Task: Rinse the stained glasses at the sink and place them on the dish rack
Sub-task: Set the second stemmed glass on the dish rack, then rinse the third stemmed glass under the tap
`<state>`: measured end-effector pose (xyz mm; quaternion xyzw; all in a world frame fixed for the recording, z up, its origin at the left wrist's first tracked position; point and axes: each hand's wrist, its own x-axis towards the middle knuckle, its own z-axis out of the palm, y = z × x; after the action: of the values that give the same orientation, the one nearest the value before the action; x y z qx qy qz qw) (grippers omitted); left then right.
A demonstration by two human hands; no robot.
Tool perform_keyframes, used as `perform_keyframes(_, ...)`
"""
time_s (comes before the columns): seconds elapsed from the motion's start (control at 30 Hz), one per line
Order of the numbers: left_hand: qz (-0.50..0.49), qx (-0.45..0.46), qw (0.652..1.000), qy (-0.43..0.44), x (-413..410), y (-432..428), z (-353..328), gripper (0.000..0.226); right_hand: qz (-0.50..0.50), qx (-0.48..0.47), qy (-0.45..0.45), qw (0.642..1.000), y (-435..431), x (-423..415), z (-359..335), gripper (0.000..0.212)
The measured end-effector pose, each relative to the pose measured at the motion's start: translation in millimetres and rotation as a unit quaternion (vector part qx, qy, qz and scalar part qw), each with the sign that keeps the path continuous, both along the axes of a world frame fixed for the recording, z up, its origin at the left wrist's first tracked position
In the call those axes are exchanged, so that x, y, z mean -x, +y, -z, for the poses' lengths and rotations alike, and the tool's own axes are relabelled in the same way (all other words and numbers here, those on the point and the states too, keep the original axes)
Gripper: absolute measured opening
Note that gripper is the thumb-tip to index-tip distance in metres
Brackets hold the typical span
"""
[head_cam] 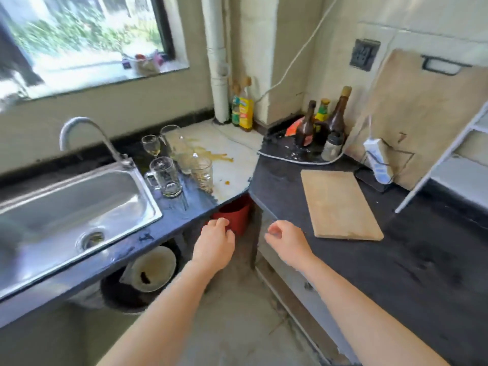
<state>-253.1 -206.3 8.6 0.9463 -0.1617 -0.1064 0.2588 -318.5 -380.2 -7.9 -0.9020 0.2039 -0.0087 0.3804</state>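
The dark bench (422, 273) wraps the corner, with one steel sink (79, 196) set in its left run and one white rack (464, 175) at the far right, likely where rinsed pieces go to drain. Both hands, left (214, 241) and right (286, 243), hang apart over the corner gap, fingers loosely curled on nothing, seemingly poised to reach. The stained glasses (182, 157) stand bunched just beside the sink's right rim, handy for rinsing: one handled mug (165, 178), one wine glass (151, 146), one tall jug (173, 140), one tumbler (202, 174), perhaps a blurred fifth between them.
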Motion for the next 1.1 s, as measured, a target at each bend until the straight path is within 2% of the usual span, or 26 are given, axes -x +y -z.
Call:
perform_keyframes(0.17, -0.077, 0.0, 0.997, -0.001, -53, 84, -6, 0.037, -0.084, 0.023, -0.012, 0.996, 79, -81, -15, 0.022)
perform_keyframes(0.37, -0.135, 0.027, 0.99, -0.021, -132, 134, -18, 0.037, -0.152, 0.033, -0.024, 0.988, 129, -176, -25, 0.022)
perform_keyframes(0.53, -0.144, 0.037, 0.988, -0.035, -213, 158, -15, 0.038, -0.156, 0.039, -0.048, 0.986, 155, -259, -27, 0.019)
perform_keyframes(0.67, -0.143, 0.029, 0.989, -0.006, -276, 169, -9, 0.038, -0.153, 0.022, -0.041, 0.987, 168, -326, -30, 0.019)
perform_keyframes(0.83, -0.153, 0.039, 0.987, 0.014, -340, 180, 1, 0.039, -0.153, 0.023, -0.033, 0.987, 180, -400, -29, 0.008)
perform_keyframes(1.1, -0.143, 0.103, 0.981, 0.078, -416, 183, 20, 0.047, -0.146, 0.03, -0.005, 0.989, 190, -486, -9, 0.035)
